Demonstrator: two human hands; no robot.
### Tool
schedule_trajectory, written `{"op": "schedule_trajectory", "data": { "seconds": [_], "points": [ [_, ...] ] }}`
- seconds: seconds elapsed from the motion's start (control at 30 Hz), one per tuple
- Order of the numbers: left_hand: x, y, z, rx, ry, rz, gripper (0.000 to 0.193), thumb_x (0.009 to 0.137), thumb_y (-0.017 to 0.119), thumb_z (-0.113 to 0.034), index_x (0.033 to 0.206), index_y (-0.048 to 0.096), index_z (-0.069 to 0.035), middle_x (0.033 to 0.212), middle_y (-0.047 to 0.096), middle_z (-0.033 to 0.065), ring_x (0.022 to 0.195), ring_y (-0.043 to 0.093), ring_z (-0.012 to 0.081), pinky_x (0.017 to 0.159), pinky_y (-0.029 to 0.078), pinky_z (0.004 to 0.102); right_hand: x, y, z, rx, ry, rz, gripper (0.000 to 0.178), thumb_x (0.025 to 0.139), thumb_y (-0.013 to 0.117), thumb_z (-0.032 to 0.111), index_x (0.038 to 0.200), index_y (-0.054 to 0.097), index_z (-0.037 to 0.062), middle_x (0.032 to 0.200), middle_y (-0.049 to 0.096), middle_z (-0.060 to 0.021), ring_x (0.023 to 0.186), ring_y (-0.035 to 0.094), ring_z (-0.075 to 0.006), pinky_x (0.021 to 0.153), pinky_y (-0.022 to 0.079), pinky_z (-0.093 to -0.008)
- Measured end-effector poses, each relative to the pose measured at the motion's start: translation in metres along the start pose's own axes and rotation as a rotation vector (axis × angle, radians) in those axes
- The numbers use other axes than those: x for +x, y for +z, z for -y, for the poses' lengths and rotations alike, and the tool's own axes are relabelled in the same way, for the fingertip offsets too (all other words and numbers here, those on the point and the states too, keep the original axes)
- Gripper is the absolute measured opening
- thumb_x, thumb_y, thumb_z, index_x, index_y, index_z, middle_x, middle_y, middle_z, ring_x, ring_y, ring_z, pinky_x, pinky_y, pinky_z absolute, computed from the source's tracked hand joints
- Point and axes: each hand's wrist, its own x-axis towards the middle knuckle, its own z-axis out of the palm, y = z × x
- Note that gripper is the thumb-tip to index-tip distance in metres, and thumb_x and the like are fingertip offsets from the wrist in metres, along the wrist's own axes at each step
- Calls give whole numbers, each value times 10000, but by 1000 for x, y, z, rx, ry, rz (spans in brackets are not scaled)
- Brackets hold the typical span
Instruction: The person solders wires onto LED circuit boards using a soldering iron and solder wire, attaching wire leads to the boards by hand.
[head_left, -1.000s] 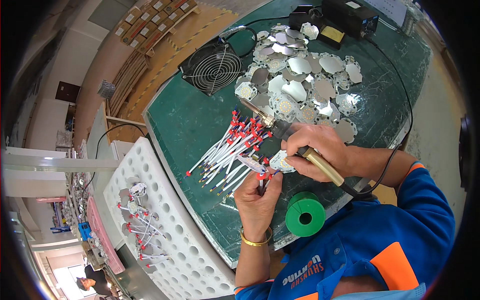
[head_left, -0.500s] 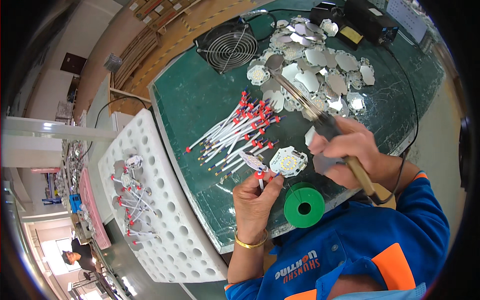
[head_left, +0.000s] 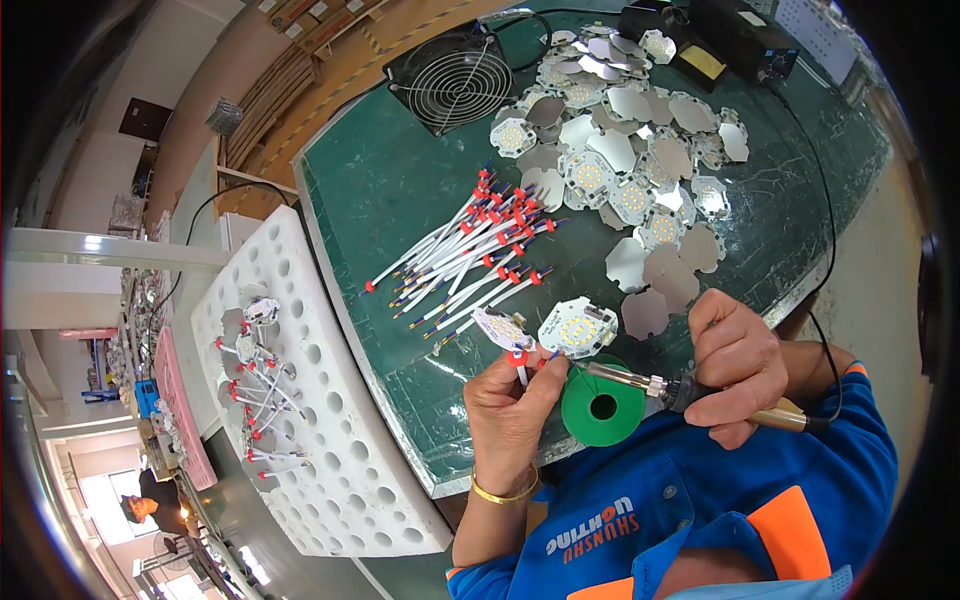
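My left hand [head_left: 508, 415] pinches a short white cable [head_left: 522, 374] with a red collar. A round LED board [head_left: 500, 328] stands tilted just beyond its fingertips; whether the cable joins it I cannot make out. Beside it a second LED board [head_left: 578, 327] lies face up, close to the thumb. My right hand [head_left: 738, 365] is closed round the handle of a soldering iron [head_left: 640, 380]. The iron's tip points left, at the thumb and the lower edge of the flat board. Under the iron's barrel sits a green solder spool [head_left: 600, 428].
Many white cables [head_left: 465, 255] with red collars lie heaped left of centre. Farther back spreads a pile of LED boards [head_left: 630, 195]. A black fan [head_left: 455, 92] and soldering station [head_left: 745, 42] stand behind. At left, a white foam tray [head_left: 335, 450] holds wired boards. A person [head_left: 155, 505] is far off.
My right hand has brought the soldering iron down from over the board pile to beside my left fingertips. My left hand keeps nearly the same place and hold.
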Motion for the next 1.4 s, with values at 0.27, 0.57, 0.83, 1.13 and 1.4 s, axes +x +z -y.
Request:
{"op": "schedule_trajectory", "data": {
  "seconds": [0.27, 0.57, 0.83, 1.13, 1.4],
  "points": [
    [-1, -2, 2, -13, 9, 11, 85, 777, 663, 7, 861, 658, -5, 725, 593, -24, 621, 488, 23, 538, 376, 166, 0, 6, -2, -35, 33, 3, 203, 603, 575, 70, 800, 617, 87, 526, 358, 42, 402, 347, -123, 540, 299, -291],
    [-1, 0, 2, 2, -9, -21, 71, 780, 656, -2, 851, 658, 1, 712, 581, -25, 614, 481, 20, 530, 370, 166, -2, 8, -3, -69, 35, 4, 206, 601, 580, 74, 803, 617, 92, 523, 357, 44, 397, 348, -117, 541, 298, -288],
    [0, 2, 1, -26, -45, -24, 71, 777, 655, -1, 847, 658, 3, 714, 581, -25, 617, 481, 22, 534, 373, 167, -3, 7, -2, -79, 23, 8, 206, 606, 584, 80, 809, 616, 93, 518, 357, 43, 397, 352, -114, 546, 303, -286],
    [-1, 1, 3, -32, -26, -27, 65, 779, 655, -2, 844, 658, -2, 702, 580, -29, 606, 478, 19, 530, 369, 167, -1, 8, -3, -45, 12, -7, 213, 591, 574, 72, 798, 619, 94, 517, 367, 40, 401, 354, -116, 544, 297, -286],
    [-1, 1, 4, -54, -32, -15, 81, 785, 653, -1, 866, 658, -4, 731, 601, -18, 624, 497, 25, 543, 392, 171, -2, 7, -4, -84, 12, 15, 179, 598, 578, 70, 772, 611, 100, 513, 342, 45, 397, 339, -113, 545, 299, -285]
  ]
}}
